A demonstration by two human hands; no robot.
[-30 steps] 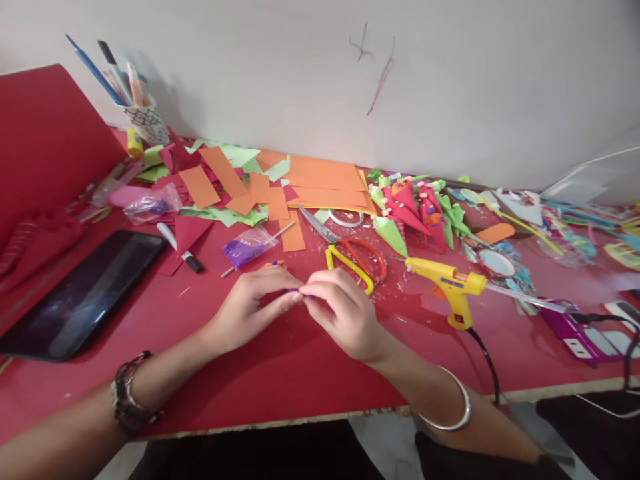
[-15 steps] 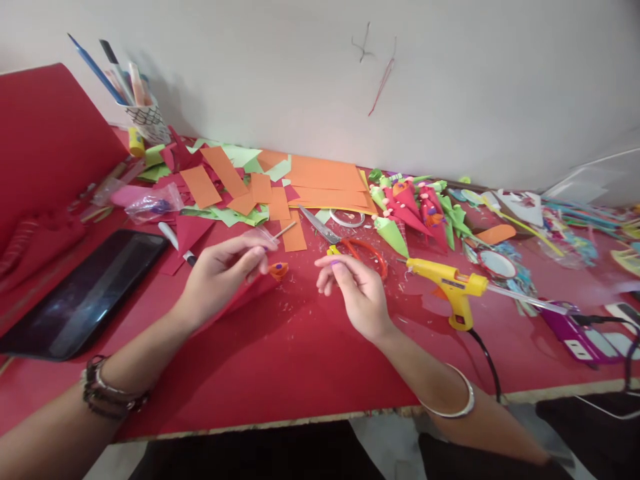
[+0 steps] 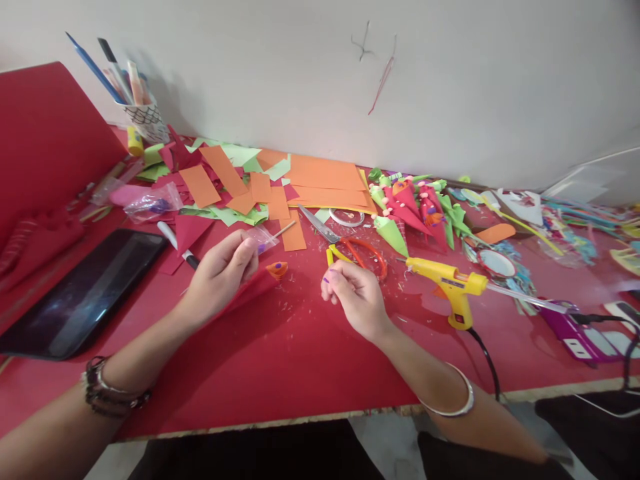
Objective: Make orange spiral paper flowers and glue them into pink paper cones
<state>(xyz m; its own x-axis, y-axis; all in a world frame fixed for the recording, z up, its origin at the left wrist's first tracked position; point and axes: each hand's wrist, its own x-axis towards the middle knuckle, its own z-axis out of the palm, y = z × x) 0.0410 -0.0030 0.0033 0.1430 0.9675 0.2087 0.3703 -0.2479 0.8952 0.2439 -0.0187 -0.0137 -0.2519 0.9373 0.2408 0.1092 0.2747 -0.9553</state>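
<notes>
1. Red board covers the table [image 3: 310, 373], and every other item is laid on it; a dark tablet [image 3: 80, 293] lies at the left edge with its screen off.
2. Orange paper sheets [image 3: 325, 180] are stacked at the back, with green and red offcuts beside them.
3. Yellow glue gun [image 3: 450, 283] is propped on its stand to the right of the hands, with its cord run off the table edge.
4. Red-and-yellow scissors [image 3: 350, 253] lie just beyond the right hand [image 3: 355, 300].
5. One second ago the two hands were pressed together over a small purple piece; now they are well apart. The left hand [image 3: 220, 273] has been drawn back and is pinched on a small clear bag [image 3: 263, 239] with purple bits in it.
6. A tiny purple bit [image 3: 326, 280] is seen at the curled fingertips of the right hand; whether it is actually gripped cannot be told.
7. A small orange rolled piece [image 3: 277, 269] rests on the board between the hands.
8. No brand, label or readable writing can be made out.
</notes>
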